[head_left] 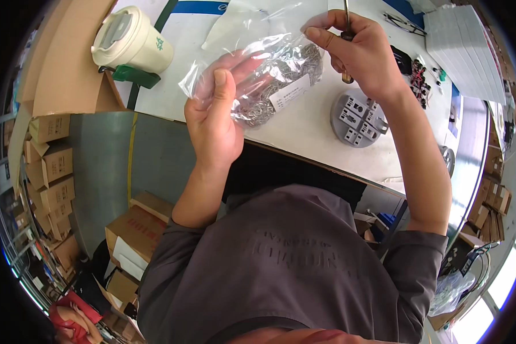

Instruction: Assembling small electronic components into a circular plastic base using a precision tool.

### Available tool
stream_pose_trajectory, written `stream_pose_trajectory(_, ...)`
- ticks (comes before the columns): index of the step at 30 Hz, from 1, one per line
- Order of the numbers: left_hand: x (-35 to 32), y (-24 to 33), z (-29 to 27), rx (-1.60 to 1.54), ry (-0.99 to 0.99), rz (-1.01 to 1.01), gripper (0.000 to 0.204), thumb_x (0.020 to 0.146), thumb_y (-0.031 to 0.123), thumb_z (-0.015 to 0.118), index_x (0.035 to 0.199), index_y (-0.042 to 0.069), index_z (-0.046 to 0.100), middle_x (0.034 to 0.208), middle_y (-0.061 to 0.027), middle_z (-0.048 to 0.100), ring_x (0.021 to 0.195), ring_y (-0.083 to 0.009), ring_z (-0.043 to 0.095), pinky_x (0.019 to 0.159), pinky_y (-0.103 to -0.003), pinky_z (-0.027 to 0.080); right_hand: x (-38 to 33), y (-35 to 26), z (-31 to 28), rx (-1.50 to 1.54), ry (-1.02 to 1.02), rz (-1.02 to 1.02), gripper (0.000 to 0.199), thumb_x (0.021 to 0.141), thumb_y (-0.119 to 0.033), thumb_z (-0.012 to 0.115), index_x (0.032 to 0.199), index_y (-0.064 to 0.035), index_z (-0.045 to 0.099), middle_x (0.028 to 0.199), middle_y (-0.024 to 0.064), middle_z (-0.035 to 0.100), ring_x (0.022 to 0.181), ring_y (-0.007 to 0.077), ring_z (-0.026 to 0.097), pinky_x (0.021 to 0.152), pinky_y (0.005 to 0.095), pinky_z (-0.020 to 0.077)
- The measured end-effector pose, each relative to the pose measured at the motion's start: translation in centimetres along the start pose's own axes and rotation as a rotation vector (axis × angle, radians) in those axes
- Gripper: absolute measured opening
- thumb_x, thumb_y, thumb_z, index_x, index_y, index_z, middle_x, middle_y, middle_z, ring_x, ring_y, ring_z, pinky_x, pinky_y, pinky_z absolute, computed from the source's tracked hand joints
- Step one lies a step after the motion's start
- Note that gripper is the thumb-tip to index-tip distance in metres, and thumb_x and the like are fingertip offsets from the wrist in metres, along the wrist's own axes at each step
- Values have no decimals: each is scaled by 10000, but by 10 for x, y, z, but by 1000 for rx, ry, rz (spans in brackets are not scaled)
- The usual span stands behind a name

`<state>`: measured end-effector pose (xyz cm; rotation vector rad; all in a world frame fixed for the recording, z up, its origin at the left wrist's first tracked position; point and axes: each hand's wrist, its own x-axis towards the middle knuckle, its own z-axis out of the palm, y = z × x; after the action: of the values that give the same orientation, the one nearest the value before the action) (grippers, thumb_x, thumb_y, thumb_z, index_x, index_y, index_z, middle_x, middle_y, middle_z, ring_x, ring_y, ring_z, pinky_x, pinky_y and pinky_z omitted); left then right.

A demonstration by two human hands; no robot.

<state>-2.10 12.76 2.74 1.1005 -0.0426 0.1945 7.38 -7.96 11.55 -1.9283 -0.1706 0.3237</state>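
A clear plastic bag (295,67) of small shiny metal pieces, perhaps screws or pins, hangs tilted above the table's near edge. My left hand (217,123) grips its left side, thumb in front and fingers seen through the film. At the bag's upper right corner, my right hand (361,54) pinches the film between thumb and fingers. A slim tool with a metal shaft, apparently a screwdriver (347,35), also stands upright within the right hand. Below that hand, a round grey fixture (355,121) with several cut-out slots rests on the table.
A cream lidded cup (133,43) stands in a green holder at the left table edge, beside an open cardboard box (69,57). Small red and black parts (419,83) lie at right, near a white stack (464,51). More cartons (140,226) sit on the floor.
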Motion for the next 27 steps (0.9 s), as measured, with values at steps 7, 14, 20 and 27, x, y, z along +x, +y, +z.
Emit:
stream_pose_trajectory(7, -13, -6, 0, 1, 40, 13, 429, 1171, 226, 449, 1494, -50, 511, 1404, -266, 666, 1248, -399, 692, 1086, -494, 570, 13, 24, -1, 302, -107, -102, 200, 988, -153, 791, 1085, 10, 728, 776, 7, 617, 538, 39, 433, 472, 181, 329)
stream_pose_trajectory(14, -11, 9, -20, 79, -128, 25, 552, 1154, 304, 462, 1523, -107, 450, 1439, -313, 621, 1329, -453, 629, 1125, -582, 533, 19, 29, -2, 213, -111, 22, 204, 981, -167, 806, 1013, 4, 700, 773, 24, 606, 563, 52, 450, 484, 186, 349)
stream_pose_trajectory(20, 65, 94, 4, -194, -362, -306, 1017, 876, 343, 860, 1607, -123, 329, 1350, -297, 664, 1176, -404, 706, 897, -415, 621, 20, 16, 1, 141, -120, -20, 246, 963, -184, 829, 990, 9, 679, 773, 33, 603, 567, 67, 468, 481, 202, 366)
stream_pose_trajectory(27, 104, 65, 20, 776, -625, -539, 366, 975, 93, 774, 1294, -70, 699, 1038, -155, 777, 827, -149, 706, 705, -244, 580, -10, 19, 7, 51, 259, -130, 319, 928, -219, 865, 994, 23, 668, 779, 43, 619, 536, 78, 475, 457, 226, 379)
